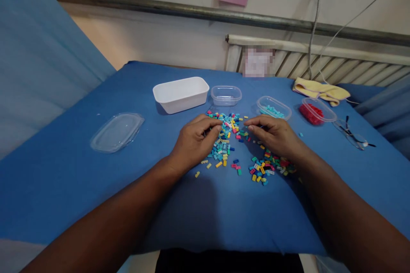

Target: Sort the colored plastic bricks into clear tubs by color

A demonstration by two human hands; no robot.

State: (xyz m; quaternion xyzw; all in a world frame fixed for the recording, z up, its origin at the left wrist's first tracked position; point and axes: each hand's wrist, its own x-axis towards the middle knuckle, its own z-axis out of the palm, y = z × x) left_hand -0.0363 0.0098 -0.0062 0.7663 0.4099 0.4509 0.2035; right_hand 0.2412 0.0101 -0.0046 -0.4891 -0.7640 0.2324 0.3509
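The left hand (197, 141) curls thumb toward forefinger over the loose bricks (221, 150); the right hand (277, 135) does likewise opposite. Whether either pinches a brick cannot be told. The bricks lie strewn on the blue cloth (128, 192) beneath and between them, and look light, stiff, smooth and hardly fragile, best taken fingertip-wise by opposite sides.

1. Bricks (221, 149) lie on the tabletop (96, 196).
2. Behind, left to right: tub (184, 104), first box (226, 101), second box (279, 105), third box (327, 111); the last two hold pieces (273, 111).
3. Lids (117, 133) lie left of the bricks.
4. Eyeglasses (351, 136) lie before and right of the third box, cloth (320, 89) behind it.
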